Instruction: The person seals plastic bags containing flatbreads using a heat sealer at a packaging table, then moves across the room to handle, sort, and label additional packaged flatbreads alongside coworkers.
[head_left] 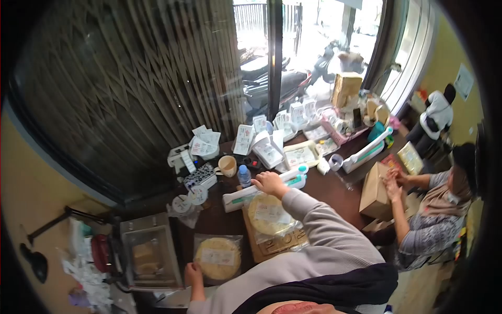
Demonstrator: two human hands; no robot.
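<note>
My left hand is closed at the lower left edge of a clear plastic bag of round, pale yellow flatbreads, which lies flat with a white label on it. My right hand rests over the top of a white and green bag sealer, fingers stretched out across its arm. Just below the sealer, a second bag of flatbreads lies on a wooden board with carved letters. The sealer partly hides that bag's upper edge.
A vacuum sealing machine stands left. Behind the sealer are a small water bottle, a mug and several stacks of labels. Another sealer lies further right. At right, a co-worker's hands touch a cardboard box.
</note>
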